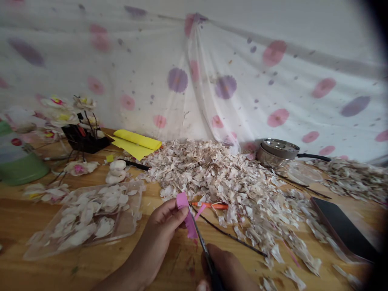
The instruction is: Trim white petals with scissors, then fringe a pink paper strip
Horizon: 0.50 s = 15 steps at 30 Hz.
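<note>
Between the thumb and fingers of my left hand [162,232] is a strip of pink paper [190,226], pinched near its top. My right hand [227,264] grips a pair of scissors [206,251] by dark handles. Their metal blades point up and away, and the tips meet the edge of the pink strip. A thin sliver of pink paper [200,211] sticks out on the right side of the blades. Just behind lies an orange pen-like stick [215,205]. Part of my right hand's fingers is hidden at the bottom edge.
A large heap of pale dried flakes [209,173] spreads behind the hands. To the left are a clear plastic tray [138,210] of petals, yellow paper [136,141] and handmade flowers [80,167]. A phone [342,228], metal pot [275,151] and thin dark twig [233,236] lie rightward.
</note>
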Available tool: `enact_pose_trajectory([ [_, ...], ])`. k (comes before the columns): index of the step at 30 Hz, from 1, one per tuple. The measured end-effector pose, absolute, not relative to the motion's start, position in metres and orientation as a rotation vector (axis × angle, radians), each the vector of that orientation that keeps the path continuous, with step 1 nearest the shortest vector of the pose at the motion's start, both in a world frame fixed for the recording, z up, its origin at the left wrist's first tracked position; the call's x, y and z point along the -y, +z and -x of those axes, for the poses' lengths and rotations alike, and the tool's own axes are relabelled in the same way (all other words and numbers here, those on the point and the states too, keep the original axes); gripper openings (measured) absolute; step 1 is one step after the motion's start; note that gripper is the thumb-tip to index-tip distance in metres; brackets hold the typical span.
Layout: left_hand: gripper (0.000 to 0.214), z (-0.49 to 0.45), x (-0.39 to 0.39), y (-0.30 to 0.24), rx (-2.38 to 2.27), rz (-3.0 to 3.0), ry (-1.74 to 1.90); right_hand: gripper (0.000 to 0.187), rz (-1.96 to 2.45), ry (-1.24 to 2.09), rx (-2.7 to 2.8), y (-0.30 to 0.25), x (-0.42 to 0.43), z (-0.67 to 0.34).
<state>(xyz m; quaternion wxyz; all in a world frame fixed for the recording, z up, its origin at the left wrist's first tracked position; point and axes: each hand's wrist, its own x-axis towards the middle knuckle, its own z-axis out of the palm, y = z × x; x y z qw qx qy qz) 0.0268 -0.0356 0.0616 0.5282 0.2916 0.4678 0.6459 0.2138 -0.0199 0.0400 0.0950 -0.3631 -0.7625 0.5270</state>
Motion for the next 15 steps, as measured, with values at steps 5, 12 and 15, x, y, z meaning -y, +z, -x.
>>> enact_pose_trajectory([
  [5,0.020,-0.025,0.035,0.057,-1.119,-0.719,1.520,0.048,1.040,1.652,2.260,0.046,0.016,-0.207],
  [12,0.019,-0.027,0.035,0.059,-1.107,-0.681,1.536,0.051,1.017,1.548,2.300,0.043,0.019,-0.214],
  [15,0.018,-0.027,0.035,0.058,-1.061,-0.662,1.551,0.058,1.013,1.546,2.285,0.034,0.021,-0.219],
])
